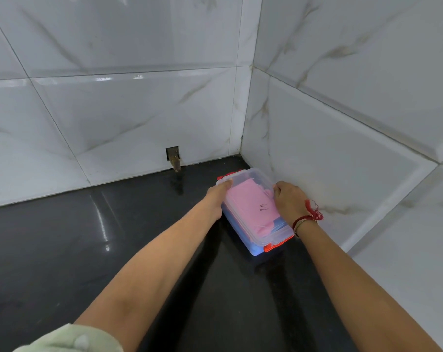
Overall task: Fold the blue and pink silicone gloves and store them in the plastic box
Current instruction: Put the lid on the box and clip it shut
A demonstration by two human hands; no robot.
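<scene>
Green sleeve (70, 339) nearest, both arms are reaching to the box (256, 240) by the wall, left hand (216, 196) and right hand (289, 199) clasping its lidded sides (pink glove (250, 207) over blue glove (278, 223) inside), probably needing the clips (276, 246) snapped next.

The box (253, 214) sits between my hands, my left hand (216, 199) on its left side and my right hand (289, 199) on its right. The gloves (250, 207) lie inside it, the wall (342, 148) just beyond my right hand.
</scene>
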